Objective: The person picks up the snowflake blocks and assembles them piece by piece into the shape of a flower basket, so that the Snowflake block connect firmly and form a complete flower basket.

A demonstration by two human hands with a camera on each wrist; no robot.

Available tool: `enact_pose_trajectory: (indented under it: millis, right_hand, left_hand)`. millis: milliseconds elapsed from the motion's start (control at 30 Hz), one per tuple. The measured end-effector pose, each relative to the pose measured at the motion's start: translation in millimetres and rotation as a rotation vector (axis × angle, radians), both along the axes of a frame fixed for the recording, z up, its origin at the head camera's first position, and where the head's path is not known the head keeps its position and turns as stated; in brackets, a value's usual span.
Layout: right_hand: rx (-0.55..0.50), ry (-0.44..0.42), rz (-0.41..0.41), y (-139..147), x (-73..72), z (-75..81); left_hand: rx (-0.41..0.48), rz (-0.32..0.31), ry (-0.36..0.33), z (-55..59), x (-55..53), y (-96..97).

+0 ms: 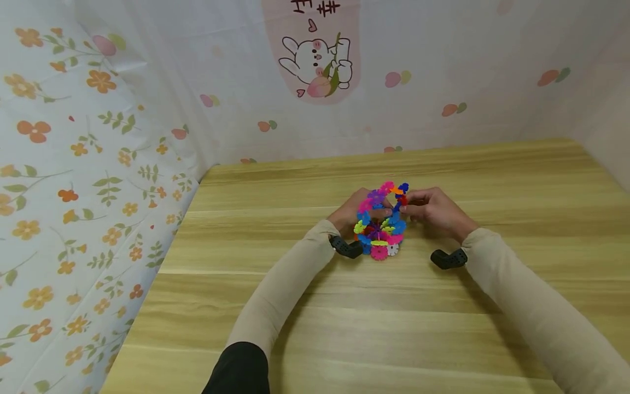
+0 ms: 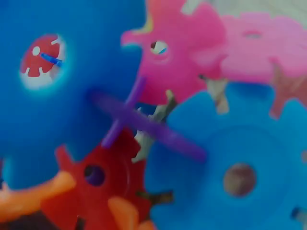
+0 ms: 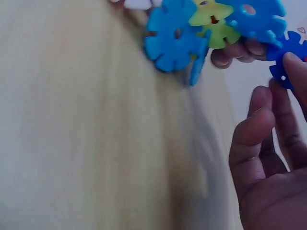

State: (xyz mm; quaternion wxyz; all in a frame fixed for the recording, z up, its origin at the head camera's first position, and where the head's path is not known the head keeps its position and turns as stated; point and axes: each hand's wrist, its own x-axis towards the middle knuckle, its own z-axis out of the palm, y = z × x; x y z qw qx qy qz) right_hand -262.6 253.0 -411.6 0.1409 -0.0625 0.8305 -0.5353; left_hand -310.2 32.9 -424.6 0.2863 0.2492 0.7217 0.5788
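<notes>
A basket-shaped build of interlocking plastic snowflake discs (image 1: 379,242) stands on the table, with an arch of pink, purple, orange, red and blue discs rising over it. My left hand (image 1: 348,212) reaches round its far left side, fingers holding the build near the arch's right end. In the right wrist view, those left fingers (image 3: 237,51) lie under a light blue disc (image 3: 261,21). My right hand (image 3: 268,177) pinches a dark blue disc (image 3: 289,44) at the right side between thumb and fingers. Close-up blue discs (image 2: 273,139) and a red disc (image 2: 115,167) fill the left wrist view.
The wood-grain table (image 1: 394,323) extends around the build on every side. A printed cloth (image 1: 226,71) hangs behind it, and a flowered cloth (image 1: 88,219) hangs at the left. Black wrist cameras (image 1: 449,259) sit below both hands.
</notes>
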Motion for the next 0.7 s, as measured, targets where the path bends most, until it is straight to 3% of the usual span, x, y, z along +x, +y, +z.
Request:
enact_pose_trajectory:
  millis: [67,167,367,433,600,700]
  right_hand:
    - [0.04,0.019,-0.006,0,0.6,-0.1]
    - [0.084,0.054,0.005,1,1.3,0.7]
    - [0.206,0.144,0.025,3,2.9,8.1]
    - [0.21,0.154,0.009,4,2.4,10.8]
    - [0.189,0.178,-0.004,1,1.9,12.7]
    - [0.183,0.181,0.0,-1,3.1,10.0]
  left_hand:
    - [-0.046,0.015,0.057,0.5,-0.8,1.9]
    - [-0.077,0.032,0.046,1.6,-0.9,3.9]
    - [-0.048,0.053,-0.103,4.0,0.4,1.5]
    - [-0.033,0.063,-0.093,4.4,0.2,0.5]
    - [0.035,0.09,-0.15,4.0,1.0,-0.2]
    - [0.021,0.108,-0.134,1.5,1.1,0.1]
